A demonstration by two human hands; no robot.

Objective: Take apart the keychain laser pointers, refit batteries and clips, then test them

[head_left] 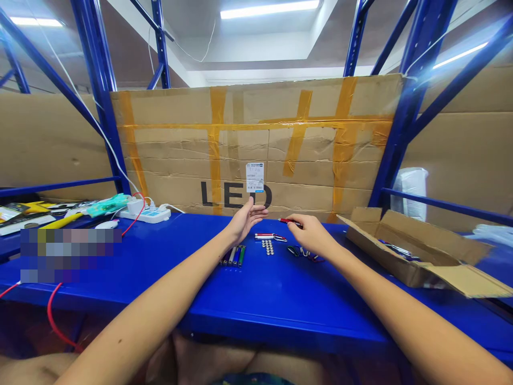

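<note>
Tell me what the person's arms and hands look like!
The left hand and right hand are bare, with no gloves. Both forearms are bare too, narrowing toward the wrists, with no sleeves, watch or bracelet showing. A small mole marks the left forearm.

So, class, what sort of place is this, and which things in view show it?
Probably a workshop or storeroom: blue metal racking, a taped cardboard panel, and small round parts in rows on the blue table.

Surface finishes.
Centre: tubes [241, 255], glossy, metal-looking. Lower centre: tabletop [280, 299], smooth, glossy. Upper centre: panel [180, 152], matt creased cardboard; tape [215, 155], shiny plastic.
</note>
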